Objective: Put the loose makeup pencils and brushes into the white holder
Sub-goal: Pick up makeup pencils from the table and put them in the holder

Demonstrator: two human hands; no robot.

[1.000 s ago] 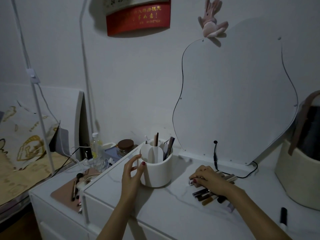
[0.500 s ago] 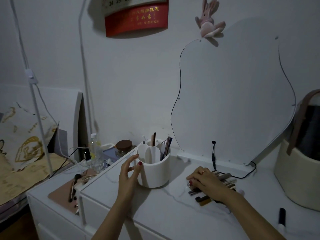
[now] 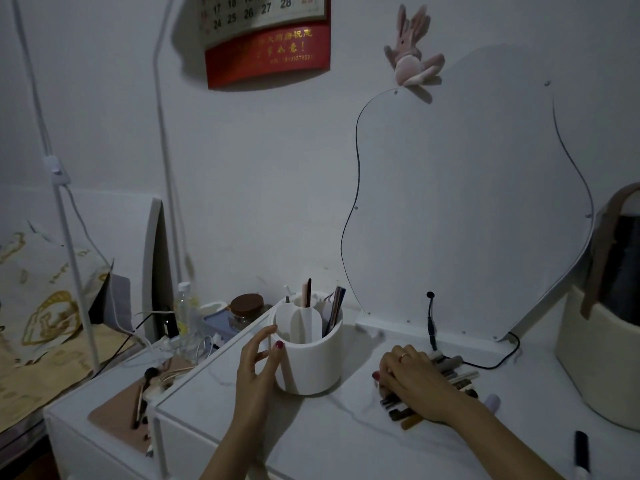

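The white holder (image 3: 311,362) stands upright on the white dresser top (image 3: 329,438), with a few pencils and brushes sticking out of its compartments. My left hand (image 3: 258,362) rests against its left wall, thumb on the front and fingertips at the rim. To the right lies a pile of loose makeup pencils and brushes (image 3: 457,374). My right hand (image 3: 412,379) lies on top of that pile with fingers bent down over it and the thumb at its left end. The hand hides most of the pile.
A curvy mirror (image 3: 467,220) leans at the back, a black cable (image 3: 431,323) hanging before it. A beige basket (image 3: 595,358) stands at the right, a black tube (image 3: 581,452) near the front edge. The lower side table on the left holds a pink mat (image 3: 114,420), brushes, a jar (image 3: 246,306) and a bottle.
My right hand has slid slightly over the pile and drawn the pencils closer together. My left hand stays at the holder. The view has tilted a little.
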